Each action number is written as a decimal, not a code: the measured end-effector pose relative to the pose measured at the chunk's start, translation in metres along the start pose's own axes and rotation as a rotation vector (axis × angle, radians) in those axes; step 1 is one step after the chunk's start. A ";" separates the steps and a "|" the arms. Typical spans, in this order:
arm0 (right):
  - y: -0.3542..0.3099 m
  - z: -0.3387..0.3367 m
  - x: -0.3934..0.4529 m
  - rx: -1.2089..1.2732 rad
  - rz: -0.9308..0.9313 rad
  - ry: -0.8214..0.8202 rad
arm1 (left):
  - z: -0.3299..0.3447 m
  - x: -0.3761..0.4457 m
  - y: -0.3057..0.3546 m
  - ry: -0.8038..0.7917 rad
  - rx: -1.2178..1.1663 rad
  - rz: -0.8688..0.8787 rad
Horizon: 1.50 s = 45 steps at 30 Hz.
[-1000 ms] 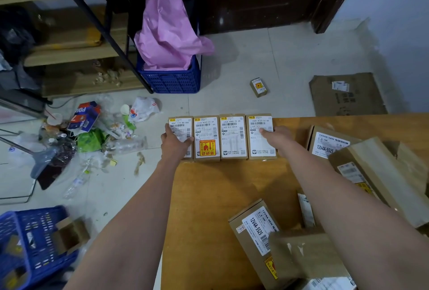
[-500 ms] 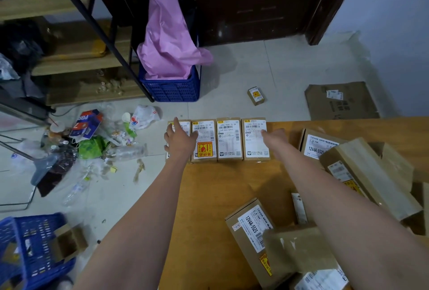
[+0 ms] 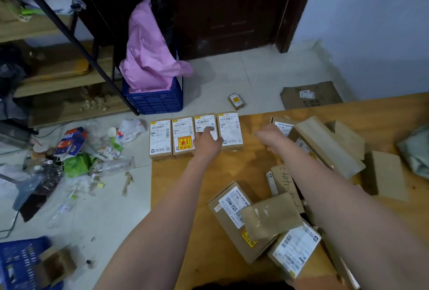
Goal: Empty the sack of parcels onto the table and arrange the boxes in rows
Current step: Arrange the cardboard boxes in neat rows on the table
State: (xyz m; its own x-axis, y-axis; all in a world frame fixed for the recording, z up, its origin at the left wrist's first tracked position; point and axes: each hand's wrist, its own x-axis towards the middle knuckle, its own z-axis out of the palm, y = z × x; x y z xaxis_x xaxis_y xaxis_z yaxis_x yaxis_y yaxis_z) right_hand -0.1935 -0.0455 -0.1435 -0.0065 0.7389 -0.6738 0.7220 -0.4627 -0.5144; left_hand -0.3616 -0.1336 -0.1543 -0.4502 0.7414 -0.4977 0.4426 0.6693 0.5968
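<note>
At the far left corner of the wooden table, in the head view, four small labelled boxes lie flat side by side in one row, edges touching. The left hand rests on the third box from the left, its fingers stretched out straight over the label. The right hand hovers just right of the row, blurred, so I cannot tell whether its fingers are curled or straight. To the right and nearer the person, more cardboard boxes lie jumbled, some overlapping; one reads 12V4A-5525. A grey sack shows at the right edge. Beyond the table, one small box lies on the floor.
</note>
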 end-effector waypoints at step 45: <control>0.007 0.005 -0.085 -0.213 -0.324 0.090 | 0.005 -0.106 -0.002 -0.218 -0.306 -0.032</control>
State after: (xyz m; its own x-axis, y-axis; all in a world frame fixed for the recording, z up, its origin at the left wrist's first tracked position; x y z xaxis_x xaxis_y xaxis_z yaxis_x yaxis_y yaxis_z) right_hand -0.1913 -0.1138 -0.0920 -0.2042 0.8742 -0.4406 0.8200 -0.0931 -0.5647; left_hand -0.3111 -0.2128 -0.1058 -0.2698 0.7350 -0.6221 0.1636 0.6717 0.7226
